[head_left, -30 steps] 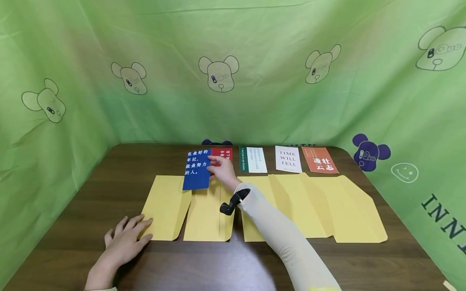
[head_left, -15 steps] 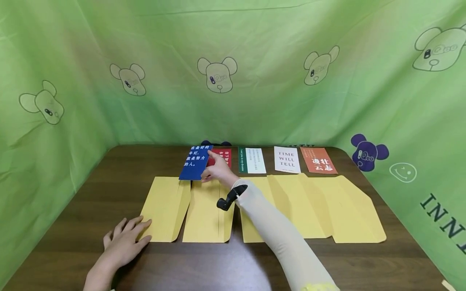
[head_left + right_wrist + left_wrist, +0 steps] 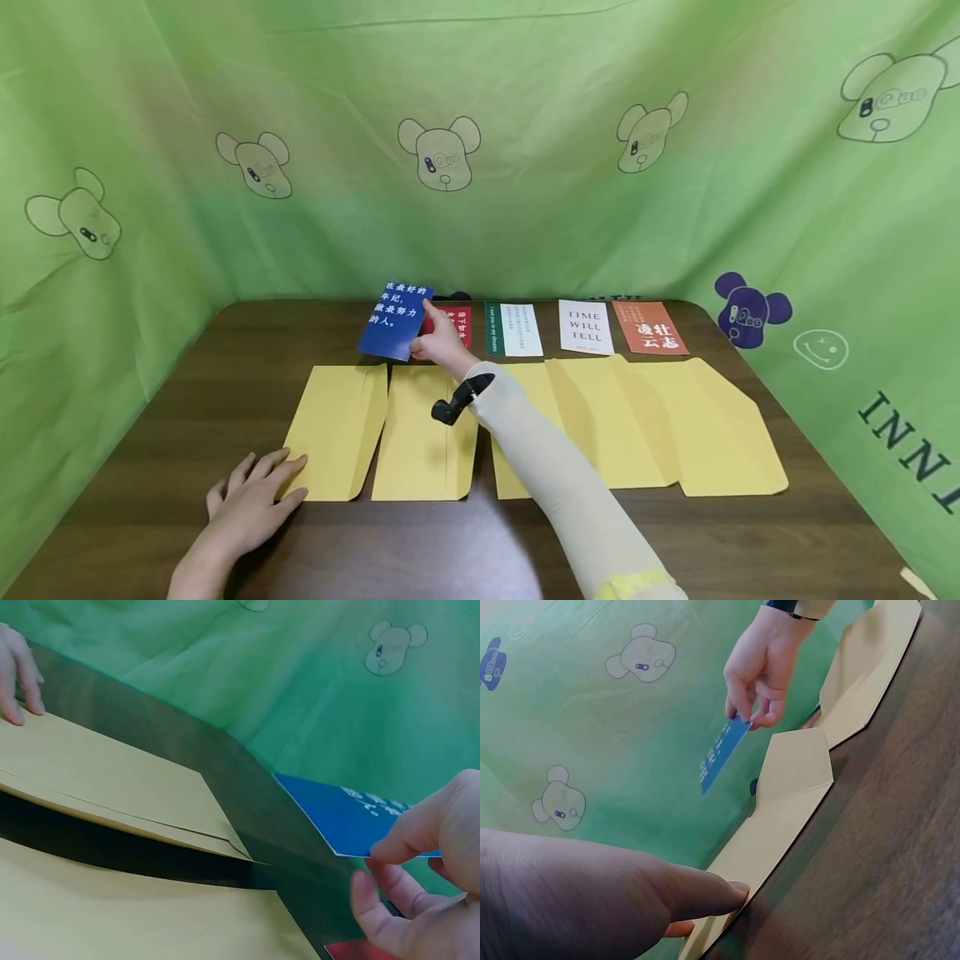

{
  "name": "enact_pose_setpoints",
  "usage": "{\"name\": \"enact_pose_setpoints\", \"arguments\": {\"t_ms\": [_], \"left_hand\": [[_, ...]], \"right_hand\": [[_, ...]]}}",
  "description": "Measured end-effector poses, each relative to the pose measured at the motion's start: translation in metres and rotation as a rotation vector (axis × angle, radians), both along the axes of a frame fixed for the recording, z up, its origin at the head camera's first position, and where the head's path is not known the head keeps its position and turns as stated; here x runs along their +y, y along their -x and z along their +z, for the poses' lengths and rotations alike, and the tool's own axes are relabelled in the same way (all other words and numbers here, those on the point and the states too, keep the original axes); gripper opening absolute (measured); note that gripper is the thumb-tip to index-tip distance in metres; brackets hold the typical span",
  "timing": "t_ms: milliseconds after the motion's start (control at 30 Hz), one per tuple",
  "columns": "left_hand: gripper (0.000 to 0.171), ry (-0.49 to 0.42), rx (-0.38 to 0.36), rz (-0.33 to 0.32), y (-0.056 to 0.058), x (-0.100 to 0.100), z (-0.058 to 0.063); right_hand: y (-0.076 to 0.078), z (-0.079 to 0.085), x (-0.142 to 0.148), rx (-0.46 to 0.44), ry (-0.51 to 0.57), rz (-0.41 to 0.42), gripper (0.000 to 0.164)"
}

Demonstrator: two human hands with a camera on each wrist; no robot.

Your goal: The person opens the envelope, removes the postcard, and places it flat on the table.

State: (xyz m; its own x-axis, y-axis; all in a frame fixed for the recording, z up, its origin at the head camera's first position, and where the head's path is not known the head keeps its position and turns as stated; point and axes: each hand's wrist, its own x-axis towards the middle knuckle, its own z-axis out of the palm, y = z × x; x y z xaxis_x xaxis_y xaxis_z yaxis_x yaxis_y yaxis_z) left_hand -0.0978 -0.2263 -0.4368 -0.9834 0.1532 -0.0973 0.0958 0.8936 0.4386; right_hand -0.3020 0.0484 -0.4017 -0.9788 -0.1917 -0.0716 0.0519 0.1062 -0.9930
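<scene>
A blue card [image 3: 393,323] with white Chinese writing is pinched along its right side by my right hand [image 3: 444,340]. The card is held tilted above the back of the table, just beyond the leftmost yellow envelope [image 3: 337,437]. In the right wrist view, the thumb lies over the edge of the blue card [image 3: 319,814], with fingers beneath. My left hand [image 3: 251,502] rests at the lower left edge of that envelope, fingers spread and touching it. A second envelope [image 3: 416,442] lies to its right. Partly behind the right hand lies a red card [image 3: 459,321].
Along the back edge lie a green-and-white card [image 3: 517,330], a white card [image 3: 585,327] and an orange card [image 3: 648,327]. More overlapping yellow envelopes [image 3: 731,433] spread to the right, partly under the right sleeve [image 3: 555,475]. A green curtain [image 3: 337,225] encloses the brown table [image 3: 375,550].
The right hand has carried the blue card away from me and slightly left, off the top of the leftmost envelope, and its tilt has changed. The left hand stays on the envelope.
</scene>
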Motion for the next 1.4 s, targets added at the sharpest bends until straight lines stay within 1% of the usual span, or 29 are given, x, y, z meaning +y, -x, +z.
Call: {"name": "enact_pose_setpoints", "arguments": {"t_ms": [167, 300, 400, 500, 600, 800, 1000, 1067, 1133, 1233, 1300, 1333, 1367, 1400], "left_hand": [[0.052, -0.007, 0.0, -0.002, 0.0, 0.0, 0.0], [0.051, -0.007, 0.002, 0.001, 0.0, 0.001, 0.0], [0.051, -0.008, 0.004, 0.004, 0.0, 0.0, 0.0], [0.051, -0.008, 0.0, 0.005, 0.0, 0.0, 0.0], [0.052, -0.005, -0.007, 0.004, 0.0, -0.001, 0.0], [0.052, -0.009, -0.011, -0.001, 0.0, -0.001, -0.001], [0.051, -0.014, -0.017, 0.0, -0.001, 0.0, 0.0], [0.051, -0.012, -0.011, 0.001, 0.0, 0.0, 0.0], [0.05, -0.011, -0.007, 0.002, 0.0, 0.0, 0.0], [0.05, -0.011, -0.002, 0.002, 0.0, -0.001, -0.001], [0.051, -0.012, -0.003, 0.002, 0.0, -0.001, -0.002], [0.051, -0.011, -0.005, 0.003, 0.0, -0.002, -0.002], [0.051, -0.011, -0.006, 0.003, 0.0, -0.002, -0.002], [0.051, -0.011, -0.007, 0.004, 0.001, -0.002, -0.002]], "right_hand": [[0.005, -0.005, -0.004, -0.041, 0.124, -0.016, 0.092], [0.008, -0.01, -0.008, -0.016, 0.168, -0.059, 0.09], [0.01, -0.014, -0.011, 0.022, 0.169, -0.11, 0.086], [0.012, -0.018, -0.014, 0.031, 0.154, -0.155, 0.081], [0.012, -0.023, -0.017, 0.008, 0.148, -0.19, 0.074], [0.01, -0.033, -0.02, -0.057, 0.164, -0.23, 0.053], [0.011, -0.043, -0.023, -0.073, 0.182, -0.26, 0.047], [0.008, -0.042, -0.024, -0.071, 0.176, -0.258, 0.045], [-0.001, -0.029, -0.024, -0.092, 0.165, -0.237, 0.044], [-0.002, -0.025, -0.024, -0.121, 0.156, -0.208, 0.044], [0.004, -0.029, -0.024, -0.148, 0.16, -0.187, 0.045], [0.01, -0.036, -0.025, -0.147, 0.158, -0.187, 0.046], [0.023, -0.051, -0.025, -0.142, 0.176, -0.176, 0.046], [0.033, -0.06, -0.025, -0.15, 0.202, -0.16, 0.046]]}}
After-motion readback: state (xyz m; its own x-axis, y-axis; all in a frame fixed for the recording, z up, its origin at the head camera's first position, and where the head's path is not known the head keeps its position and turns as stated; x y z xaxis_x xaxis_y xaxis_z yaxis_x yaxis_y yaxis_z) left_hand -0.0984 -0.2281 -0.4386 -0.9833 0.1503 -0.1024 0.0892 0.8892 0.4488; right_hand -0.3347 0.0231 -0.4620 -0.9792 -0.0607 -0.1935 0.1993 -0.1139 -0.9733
